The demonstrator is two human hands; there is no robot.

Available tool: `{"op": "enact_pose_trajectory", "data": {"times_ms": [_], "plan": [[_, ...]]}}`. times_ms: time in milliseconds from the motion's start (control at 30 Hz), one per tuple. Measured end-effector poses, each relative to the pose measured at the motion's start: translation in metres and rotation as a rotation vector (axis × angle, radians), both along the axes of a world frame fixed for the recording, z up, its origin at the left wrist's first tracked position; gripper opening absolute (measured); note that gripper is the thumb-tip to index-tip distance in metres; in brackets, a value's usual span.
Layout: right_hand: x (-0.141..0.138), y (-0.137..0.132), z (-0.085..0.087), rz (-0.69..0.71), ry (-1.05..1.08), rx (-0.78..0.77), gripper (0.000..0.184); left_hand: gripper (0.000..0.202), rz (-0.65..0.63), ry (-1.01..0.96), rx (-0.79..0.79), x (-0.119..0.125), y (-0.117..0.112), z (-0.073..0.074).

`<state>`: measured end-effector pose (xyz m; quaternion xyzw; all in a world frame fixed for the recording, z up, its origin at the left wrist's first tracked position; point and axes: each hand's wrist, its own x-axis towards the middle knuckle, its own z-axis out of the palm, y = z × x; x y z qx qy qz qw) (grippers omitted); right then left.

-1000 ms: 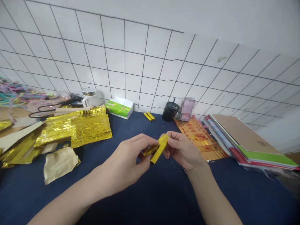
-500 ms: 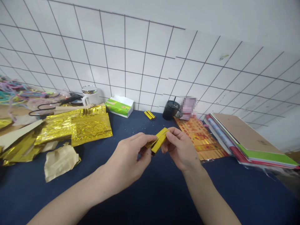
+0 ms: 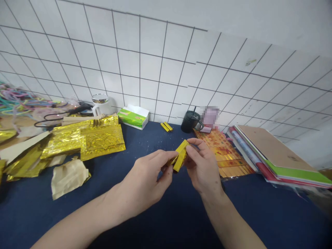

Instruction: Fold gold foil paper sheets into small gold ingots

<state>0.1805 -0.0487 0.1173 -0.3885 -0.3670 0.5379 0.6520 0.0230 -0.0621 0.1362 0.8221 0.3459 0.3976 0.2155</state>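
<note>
Between both hands, above the dark blue tabletop (image 3: 160,221), is a narrow folded strip of gold foil paper (image 3: 181,155). My left hand (image 3: 150,176) pinches its left, near side between thumb and fingers. Closed on the far right part is my right hand (image 3: 203,162), its thumb pressed along the strip. The fingertips hide some of the folds. Beyond the hands lie small folded gold pieces (image 3: 166,127), side by side near the wall.
Gold foil sheets (image 3: 101,140) and a crumpled cream paper (image 3: 68,178) lie left. Along the wall stand a white mug (image 3: 100,105), a green tissue pack (image 3: 133,117) and a black mug (image 3: 190,121). Orange printed sheets (image 3: 223,152) and stacked books (image 3: 275,148) are right.
Both hands have shifted slightly right with the gold foil strip, which is turned a little more upright in view. The camera view has shifted slightly.
</note>
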Motion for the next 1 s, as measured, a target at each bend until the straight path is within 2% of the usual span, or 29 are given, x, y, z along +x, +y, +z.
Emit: {"op": "enact_pose_trajectory", "data": {"times_ms": [233, 400, 600, 667, 800, 900, 1000], "plan": [[0.000, 0.000, 0.000, -0.035, -0.025, 0.020, 0.023, 0.032, -0.074, -0.094, -0.090, 0.001, -0.003, 0.004], [0.001, -0.002, -0.001, -0.031, -0.055, 0.071, 0.021, 0.023, -0.021, -0.116, -0.073, 0.003, 0.001, 0.000], [0.003, -0.004, -0.004, -0.008, -0.113, 0.227, 0.016, 0.020, 0.046, -0.151, -0.076, -0.004, 0.004, 0.004], [0.006, -0.005, -0.003, -0.021, -0.215, 0.299, 0.023, 0.020, 0.054, -0.164, -0.114, -0.005, 0.006, 0.005], [0.014, -0.010, 0.003, -0.039, -0.581, 0.454, 0.038, 0.018, 0.015, -0.177, -0.163, -0.006, 0.009, 0.007], [0.019, -0.012, 0.006, -0.001, -0.796, 0.525, 0.034, 0.022, -0.047, -0.203, -0.205, -0.006, 0.009, 0.008], [0.021, -0.013, 0.006, -0.028, -0.893, 0.606, 0.030, 0.025, -0.100, -0.248, -0.311, -0.007, 0.008, 0.008]]}}
